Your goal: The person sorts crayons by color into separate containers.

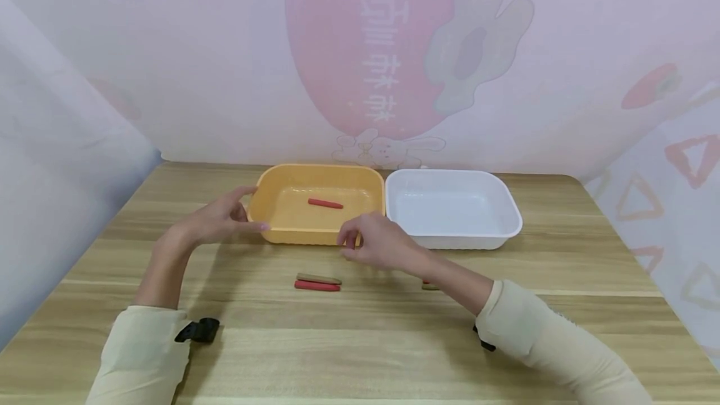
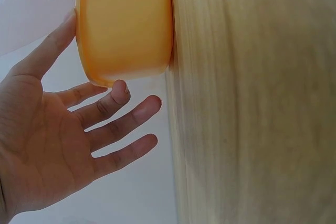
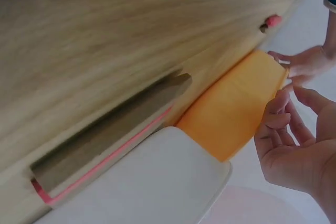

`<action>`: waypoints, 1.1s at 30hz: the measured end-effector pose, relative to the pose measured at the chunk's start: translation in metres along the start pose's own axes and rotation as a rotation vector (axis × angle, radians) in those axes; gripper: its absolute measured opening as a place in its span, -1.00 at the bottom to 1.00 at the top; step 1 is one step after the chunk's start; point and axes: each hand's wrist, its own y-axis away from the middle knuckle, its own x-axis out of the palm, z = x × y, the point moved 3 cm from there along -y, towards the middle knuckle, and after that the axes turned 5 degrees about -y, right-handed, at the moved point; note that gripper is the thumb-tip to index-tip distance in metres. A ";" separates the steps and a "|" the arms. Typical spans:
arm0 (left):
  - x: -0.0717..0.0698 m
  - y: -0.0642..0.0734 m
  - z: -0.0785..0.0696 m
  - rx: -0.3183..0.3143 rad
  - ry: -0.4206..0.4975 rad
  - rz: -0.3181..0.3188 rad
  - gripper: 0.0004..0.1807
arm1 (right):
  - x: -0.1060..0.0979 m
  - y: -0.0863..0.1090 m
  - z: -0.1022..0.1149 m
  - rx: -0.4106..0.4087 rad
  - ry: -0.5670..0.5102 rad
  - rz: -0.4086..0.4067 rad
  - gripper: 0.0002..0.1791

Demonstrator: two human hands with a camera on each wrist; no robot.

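Note:
A red crayon (image 1: 325,204) lies in the yellow plastic basin (image 1: 315,230). My left hand (image 1: 216,220) is at that basin's left end, its thumb and a fingertip touching the rim and the other fingers spread, as the left wrist view shows. Over the front right corner of the basin is my right hand (image 1: 377,239), fingers loosely bent, no object visible between them. Whether it touches the rim I cannot tell. On the table in front lie a brown crayon (image 1: 319,279) and a red crayon (image 1: 317,286), side by side. Another brown crayon (image 3: 115,129) and red one are partly hidden by my right forearm in the head view.
A white basin (image 1: 450,242) stands right of the yellow one, their ends close together. Both are near the back of the wooden table (image 1: 315,355). A printed curtain (image 1: 225,80) hangs behind. Black wrist straps show at both sleeves.

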 end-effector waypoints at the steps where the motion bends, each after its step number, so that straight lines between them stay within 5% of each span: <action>1: 0.000 0.000 0.000 -0.003 0.002 0.003 0.01 | 0.001 0.001 0.001 -0.002 0.010 0.009 -0.97; 16: 0.001 0.000 0.002 -0.013 0.030 0.022 0.03 | 0.032 0.003 0.012 0.018 0.053 0.200 -0.85; 33: 0.000 -0.002 0.004 -0.013 0.009 0.015 0.06 | 0.045 0.000 0.008 0.041 0.119 0.207 -0.72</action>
